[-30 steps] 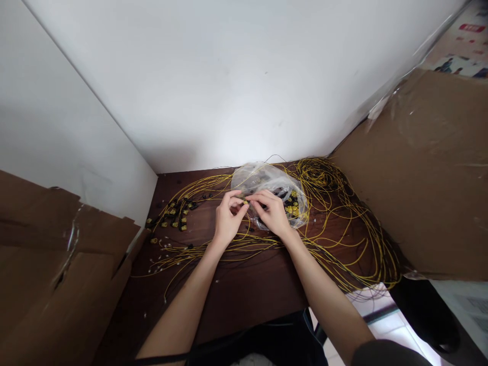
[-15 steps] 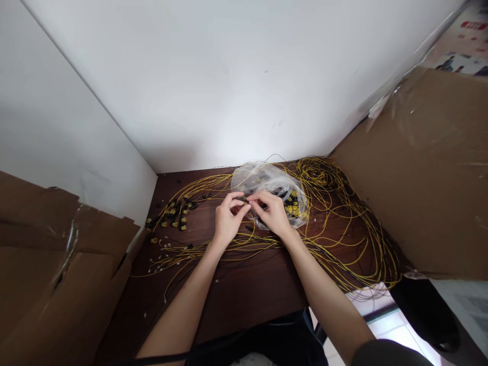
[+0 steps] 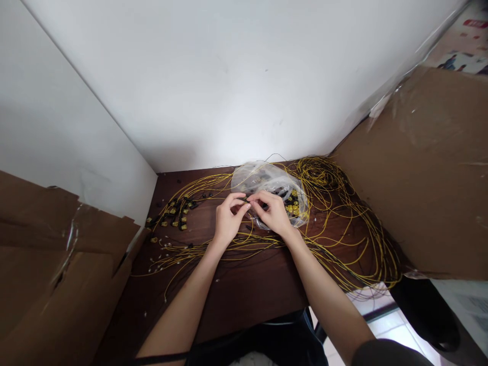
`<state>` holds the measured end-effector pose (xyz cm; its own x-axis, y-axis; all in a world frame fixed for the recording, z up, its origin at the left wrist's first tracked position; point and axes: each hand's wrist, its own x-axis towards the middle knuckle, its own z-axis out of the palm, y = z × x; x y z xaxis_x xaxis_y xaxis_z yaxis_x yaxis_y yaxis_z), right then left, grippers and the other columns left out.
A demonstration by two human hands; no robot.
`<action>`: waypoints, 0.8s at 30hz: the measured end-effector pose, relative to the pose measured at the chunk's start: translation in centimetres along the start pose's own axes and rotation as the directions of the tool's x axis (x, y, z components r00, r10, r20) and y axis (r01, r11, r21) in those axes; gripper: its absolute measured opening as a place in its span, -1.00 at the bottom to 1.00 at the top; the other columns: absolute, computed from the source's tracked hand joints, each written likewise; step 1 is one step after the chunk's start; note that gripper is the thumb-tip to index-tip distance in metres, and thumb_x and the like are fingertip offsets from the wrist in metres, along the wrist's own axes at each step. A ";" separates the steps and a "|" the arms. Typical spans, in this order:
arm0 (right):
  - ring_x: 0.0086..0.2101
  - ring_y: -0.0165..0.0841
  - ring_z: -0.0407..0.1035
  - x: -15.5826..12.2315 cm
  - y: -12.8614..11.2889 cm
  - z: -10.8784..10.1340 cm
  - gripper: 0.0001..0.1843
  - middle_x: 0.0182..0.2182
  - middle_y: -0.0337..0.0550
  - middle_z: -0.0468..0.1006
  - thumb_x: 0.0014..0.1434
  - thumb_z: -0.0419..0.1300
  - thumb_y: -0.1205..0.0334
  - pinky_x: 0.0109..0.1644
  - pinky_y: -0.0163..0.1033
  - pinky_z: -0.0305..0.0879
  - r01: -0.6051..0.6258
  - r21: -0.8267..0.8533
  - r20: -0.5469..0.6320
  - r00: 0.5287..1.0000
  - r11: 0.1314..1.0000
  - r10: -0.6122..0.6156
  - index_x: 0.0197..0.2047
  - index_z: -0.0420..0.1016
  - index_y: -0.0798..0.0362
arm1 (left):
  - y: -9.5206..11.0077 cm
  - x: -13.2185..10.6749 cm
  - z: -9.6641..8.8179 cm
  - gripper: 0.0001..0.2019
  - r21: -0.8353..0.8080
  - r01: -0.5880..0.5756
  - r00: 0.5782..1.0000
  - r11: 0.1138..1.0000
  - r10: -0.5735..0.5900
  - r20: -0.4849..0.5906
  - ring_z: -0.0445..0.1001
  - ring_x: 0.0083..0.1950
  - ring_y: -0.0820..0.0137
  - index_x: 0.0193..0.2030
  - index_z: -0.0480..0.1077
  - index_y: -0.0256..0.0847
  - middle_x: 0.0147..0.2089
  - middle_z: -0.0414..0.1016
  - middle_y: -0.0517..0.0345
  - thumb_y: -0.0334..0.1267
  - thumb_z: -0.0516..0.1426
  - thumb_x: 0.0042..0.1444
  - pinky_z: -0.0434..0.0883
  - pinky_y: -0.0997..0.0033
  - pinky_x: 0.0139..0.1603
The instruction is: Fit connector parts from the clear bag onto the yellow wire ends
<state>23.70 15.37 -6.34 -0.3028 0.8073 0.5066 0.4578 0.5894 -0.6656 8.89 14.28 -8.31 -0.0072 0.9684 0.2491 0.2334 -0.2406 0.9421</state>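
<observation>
Both hands meet fingertip to fingertip above the near left edge of a clear plastic bag [image 3: 246, 175]. My left hand [image 3: 227, 216] pinches a small dark connector [image 3: 246, 200] between thumb and forefinger. My right hand [image 3: 272, 211] closes its thumb and forefinger on the same piece from the other side; its exact shape is mostly hidden by the fingers. Inside the bag lie loose yellow and black connector parts [image 3: 293, 207]. Yellow and black wires [image 3: 263, 244] run under both wrists. To the left, several wires end in yellow and black connectors [image 3: 183, 221].
A tangled wire coil [image 3: 316, 172] lies at the back right of the dark brown table [image 3: 251, 295]. Cardboard stands at the left [image 3: 57, 284] and right [image 3: 419, 178]. A white wall [image 3: 229, 91] rises behind. Bare wire ends [image 3: 160, 256] fan out at the left.
Almost nothing differs. The fingers of both hands have shifted very slightly around the small dark connector, and the view has moved a touch.
</observation>
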 end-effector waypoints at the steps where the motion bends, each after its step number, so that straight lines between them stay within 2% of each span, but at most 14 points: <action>1: -0.37 -0.37 0.35 0.0 0.0 0.0 -0.86 -0.41 -0.16 0.48 0.18 0.09 0.32 -0.27 -0.27 0.26 -0.001 -0.001 0.002 1.000 1.000 0.001 -0.26 0.48 0.07 | 0.0 0.0 0.0 -0.76 -0.002 0.002 1.000 1.000 -0.002 -0.002 0.47 -0.41 0.44 -0.15 0.37 -0.20 -0.39 0.55 0.17 -0.23 0.18 0.02 0.36 0.49 -0.34; 10: -0.38 -0.38 0.35 0.0 -0.1 -0.1 -0.85 -0.40 -0.16 0.45 0.14 0.09 0.36 -0.26 -0.26 0.28 0.012 0.024 0.049 0.999 1.000 -0.013 -0.22 0.45 0.07 | 0.0 0.1 0.0 -0.83 0.009 -0.010 1.000 1.000 0.010 -0.017 0.49 -0.37 0.43 -0.21 0.40 -0.21 -0.35 0.56 0.13 -0.24 0.16 0.04 0.37 0.50 -0.32; 14: -0.37 -0.37 0.34 -0.1 -0.2 -0.3 -0.86 -0.40 -0.17 0.43 0.11 0.15 0.30 -0.25 -0.26 0.29 0.025 0.032 0.089 0.996 0.999 -0.027 -0.22 0.44 0.09 | 0.0 0.0 0.0 -0.85 0.008 -0.008 1.000 1.000 0.008 -0.020 0.50 -0.34 0.42 -0.23 0.41 -0.22 -0.32 0.56 0.12 -0.25 0.15 0.05 0.37 0.50 -0.33; 19: -0.34 -0.35 0.35 -0.1 0.0 -0.2 -0.77 -0.33 -0.13 0.47 0.09 0.21 0.19 -0.21 -0.23 0.30 0.031 0.014 0.111 0.993 0.999 -0.032 -0.16 0.44 0.06 | 0.1 0.1 -0.1 -0.84 -0.003 0.003 1.000 1.000 -0.003 -0.030 0.51 -0.32 0.40 -0.23 0.40 -0.22 -0.32 0.56 0.11 -0.25 0.15 0.04 0.40 0.48 -0.28; 24: -0.32 -0.34 0.36 -0.1 0.0 -0.2 -0.73 -0.31 -0.13 0.47 0.09 0.20 0.23 -0.19 -0.22 0.31 0.023 -0.002 0.143 0.989 1.000 -0.022 -0.10 0.43 0.05 | 0.1 0.1 -0.1 -0.83 0.011 0.016 0.999 1.000 -0.016 -0.036 0.50 -0.38 0.42 -0.23 0.40 -0.22 -0.37 0.55 0.13 -0.24 0.16 0.02 0.39 0.49 -0.34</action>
<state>23.84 15.28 -6.28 -0.4297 0.7898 0.4376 0.4526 0.6078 -0.6525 8.85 14.30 -8.16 -0.0462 0.9691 0.2422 0.2442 -0.2241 0.9435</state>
